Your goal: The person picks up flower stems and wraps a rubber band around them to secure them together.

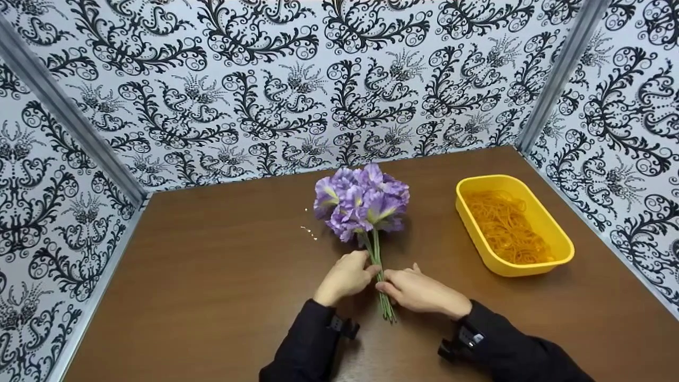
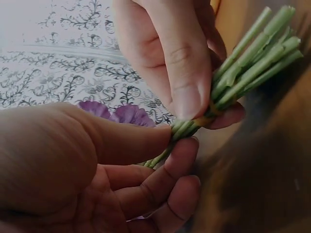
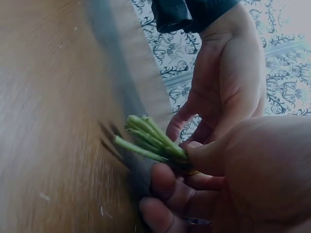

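Note:
A bunch of purple flowers [image 1: 363,199] is held above the table, its blossoms toward the back wall and its green stems [image 2: 257,53] toward the person. My left hand [image 1: 347,276] pinches the stems between thumb and fingers, just below the blossoms' side. Closer to the cut ends, my right hand [image 1: 421,289] grips the same stems with thumb and fingers. A thin yellowish rubber band [image 2: 204,121] shows round the stems by the right thumb in the left wrist view. Fingers partly hide it, so how many turns it makes cannot be seen.
On the right of the brown table [image 1: 212,276] stands a yellow plastic tub [image 1: 546,223] with many rubber bands [image 1: 506,228] inside. Small pale scraps [image 1: 307,231] lie left of the blossoms. Patterned walls [image 1: 265,90] border the table at the back and sides.

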Demonstrator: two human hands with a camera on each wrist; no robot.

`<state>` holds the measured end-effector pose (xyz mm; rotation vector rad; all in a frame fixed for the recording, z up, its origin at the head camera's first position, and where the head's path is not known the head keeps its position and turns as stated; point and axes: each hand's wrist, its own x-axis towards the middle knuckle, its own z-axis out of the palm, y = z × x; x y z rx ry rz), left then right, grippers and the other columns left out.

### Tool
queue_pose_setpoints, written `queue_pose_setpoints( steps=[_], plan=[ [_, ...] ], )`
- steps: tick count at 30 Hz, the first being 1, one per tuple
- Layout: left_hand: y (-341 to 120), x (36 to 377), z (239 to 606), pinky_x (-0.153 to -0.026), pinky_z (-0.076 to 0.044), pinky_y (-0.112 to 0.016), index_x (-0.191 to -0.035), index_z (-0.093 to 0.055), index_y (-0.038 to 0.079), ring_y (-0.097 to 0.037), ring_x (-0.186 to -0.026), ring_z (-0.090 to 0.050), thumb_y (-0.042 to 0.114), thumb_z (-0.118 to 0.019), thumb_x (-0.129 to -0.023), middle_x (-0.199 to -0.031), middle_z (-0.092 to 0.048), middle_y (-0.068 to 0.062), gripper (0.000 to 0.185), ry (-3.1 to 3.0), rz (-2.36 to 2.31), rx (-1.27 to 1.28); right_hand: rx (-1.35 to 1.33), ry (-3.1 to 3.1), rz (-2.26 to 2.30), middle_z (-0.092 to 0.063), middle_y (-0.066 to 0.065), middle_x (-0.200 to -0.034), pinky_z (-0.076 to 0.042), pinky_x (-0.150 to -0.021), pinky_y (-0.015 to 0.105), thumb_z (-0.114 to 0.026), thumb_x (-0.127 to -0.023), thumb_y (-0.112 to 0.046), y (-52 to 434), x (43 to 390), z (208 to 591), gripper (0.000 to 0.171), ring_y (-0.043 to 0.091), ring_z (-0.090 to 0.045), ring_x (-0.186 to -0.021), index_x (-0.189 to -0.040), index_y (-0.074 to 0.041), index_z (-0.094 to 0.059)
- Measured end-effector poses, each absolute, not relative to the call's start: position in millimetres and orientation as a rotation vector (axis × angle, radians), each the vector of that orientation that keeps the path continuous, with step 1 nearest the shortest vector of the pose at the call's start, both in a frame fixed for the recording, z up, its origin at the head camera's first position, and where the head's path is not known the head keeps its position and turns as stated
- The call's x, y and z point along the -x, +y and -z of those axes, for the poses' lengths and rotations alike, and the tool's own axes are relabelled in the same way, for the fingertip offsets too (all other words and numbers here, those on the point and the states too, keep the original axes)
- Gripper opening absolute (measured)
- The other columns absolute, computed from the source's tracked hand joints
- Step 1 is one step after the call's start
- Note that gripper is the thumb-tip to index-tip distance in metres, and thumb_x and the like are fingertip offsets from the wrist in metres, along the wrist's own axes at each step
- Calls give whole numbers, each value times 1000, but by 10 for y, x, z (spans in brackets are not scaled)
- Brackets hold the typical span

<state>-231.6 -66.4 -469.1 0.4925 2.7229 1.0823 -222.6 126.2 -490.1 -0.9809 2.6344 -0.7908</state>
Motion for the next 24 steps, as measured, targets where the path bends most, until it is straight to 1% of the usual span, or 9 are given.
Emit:
queue_pose_setpoints(
  steps=[3,5,6,8,9,12,15,18,24],
  plan=[
    [-644,2308,4726,-60,-37,-32,-85,-57,6,-16,-63,-45,16,-62,-100,-70,-45,2,20,2713,-1062,-482,974,2656,716,-48,-8,-68,-26,-101,81,-48,-109,-29,1257,2220,4918,31,28,-62,-79,-81,-15,-50],
    [-633,2298,4753,-63,-41,-35,-84,-57,7,-19,-66,-48,17,-61,-101,-71,-47,0,20,2697,-1039,-462,975,2652,678,-48,-8,-69,-22,-103,82,-47,-109,-29,1255,2213,4921,32,33,-64,-85,-79,-16,-49],
    [-629,2294,4769,-67,-45,-39,-84,-57,8,-20,-69,-52,18,-60,-101,-73,-49,0,20,2692,-1018,-452,976,2646,665,-48,-8,-69,-20,-104,82,-47,-109,-29,1255,2211,4919,33,34,-65,-87,-78,-16,-49],
    [-626,2286,4791,-77,-50,-49,-85,-57,9,-25,-78,-60,21,-58,-102,-78,-55,-3,21,2687,-985,-444,985,2637,644,-48,-8,-69,-19,-105,81,-48,-108,-29,1254,2211,4916,34,34,-65,-87,-77,-16,-49],
    [-627,2283,4801,-82,-50,-56,-86,-57,10,-27,-84,-63,22,-57,-102,-82,-58,-4,21,2684,-969,-440,993,2635,633,-49,-8,-68,-19,-105,81,-48,-108,-28,1255,2211,4918,34,33,-65,-85,-77,-16,-49],
    [-636,2279,4823,-94,-42,-72,-88,-57,10,-34,-101,-66,24,-54,-103,-95,-66,-10,20,2687,-931,-442,1005,2650,587,-53,-8,-70,-20,-106,80,-47,-108,-29,1250,2217,4928,33,34,-66,-88,-78,-18,-50],
    [-638,2281,4833,-96,-39,-75,-94,-59,9,-36,-109,-65,24,-54,-103,-105,-68,-15,18,2687,-923,-443,1024,2684,536,-57,-6,-71,-23,-105,80,-47,-108,-30,1244,2223,4962,31,36,-67,-90,-79,-18,-51],
    [-630,2288,4840,-98,-38,-75,-99,-61,8,-37,-113,-64,24,-54,-103,-112,-68,-17,18,2687,-917,-440,1027,2705,512,-59,-4,-71,-23,-105,80,-46,-108,-30,1241,2223,4981,32,37,-67,-90,-79,-19,-51],
    [-617,2306,4861,-99,-33,-79,-92,-60,8,-37,-110,-64,22,-54,-101,-104,-68,-14,17,2682,-941,-439,1020,2703,518,-58,-4,-72,-22,-106,80,-45,-109,-31,1259,2231,4985,33,37,-66,-88,-79,-19,-50]
  ],
)
